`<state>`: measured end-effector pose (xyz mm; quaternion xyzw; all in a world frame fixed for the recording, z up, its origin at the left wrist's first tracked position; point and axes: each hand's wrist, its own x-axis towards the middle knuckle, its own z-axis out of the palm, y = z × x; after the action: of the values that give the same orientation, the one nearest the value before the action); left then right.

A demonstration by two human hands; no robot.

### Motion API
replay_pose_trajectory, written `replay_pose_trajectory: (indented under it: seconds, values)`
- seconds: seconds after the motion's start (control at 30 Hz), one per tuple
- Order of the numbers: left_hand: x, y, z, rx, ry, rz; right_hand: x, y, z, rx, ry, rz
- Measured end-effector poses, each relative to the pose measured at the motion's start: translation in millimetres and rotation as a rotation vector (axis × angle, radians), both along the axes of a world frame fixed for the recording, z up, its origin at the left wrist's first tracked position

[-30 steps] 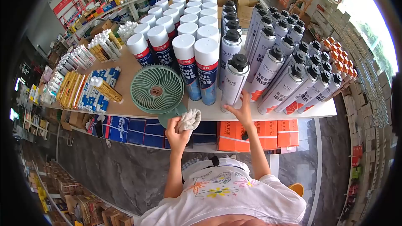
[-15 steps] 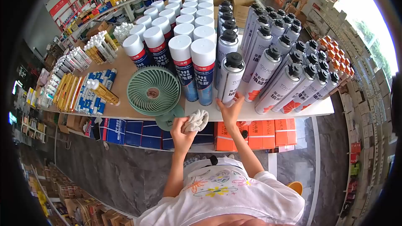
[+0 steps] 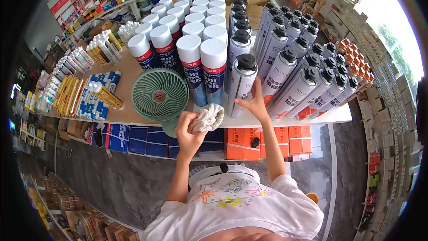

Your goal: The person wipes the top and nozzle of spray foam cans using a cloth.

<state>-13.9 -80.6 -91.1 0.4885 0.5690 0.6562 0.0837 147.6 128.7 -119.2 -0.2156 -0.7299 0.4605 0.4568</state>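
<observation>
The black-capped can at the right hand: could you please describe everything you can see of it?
The black-capped can is a tall, pale silver cylinder, apparently metal, with dark vertical lettering. It stands roughly upright near the front edge of the white tabletop, right of the white-capped cans. The right hand curves around its lower right side, thumb across the front; how firmly is unclear.

Left grip (image 3: pixel 187 135), with cloth (image 3: pixel 208 117), moved off fan handle (image 3: pixel 171 126), rightward and up; cloth came to overlap bases of front white-capped cans (image 3: pixel 214 78). Right grip (image 3: pixel 256 105) rose from base of front black-capped can (image 3: pixel 241 87), fingers higher along its right side. Can turned, dark lettering newly visible.
</observation>
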Motion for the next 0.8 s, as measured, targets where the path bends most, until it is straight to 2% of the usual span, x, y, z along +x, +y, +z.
replay_pose_trajectory:
  seconds: [0.17, 0.27, 0.4, 0.5, 0.57, 0.67, 0.8]
  values:
    - [8.3, 3.6, 26.4, 0.048, 0.093, -0.108, -3.2, 8.3, 47.3, -0.323, 0.172, 0.226]
    - [18.7, 2.4, 36.2, 0.087, 0.091, -0.136, -4.1, 13.6, 56.3, -0.290, 0.108, 0.241]
    - [23.0, 6.6, 42.3, 0.062, 0.064, -0.089, -9.1, 10.2, 53.3, -0.291, 0.051, 0.155]
    - [16.9, 18.0, 51.4, 0.156, 0.254, -0.003, -8.6, -0.4, 52.1, -0.255, 0.066, 0.119]
    - [16.6, 23.7, 61.4, 0.159, 0.272, 0.038, -11.9, -9.7, 51.8, -0.141, 0.126, 0.021]
    - [17.8, 38.6, 87.0, 0.237, 0.367, 0.149, -15.8, -12.7, 44.0, -0.115, 0.155, -0.095]
    - [21.4, 70.9, 109.5, 0.368, 0.639, 0.143, -20.0, -14.1, 37.6, 0.009, 0.149, -0.227]
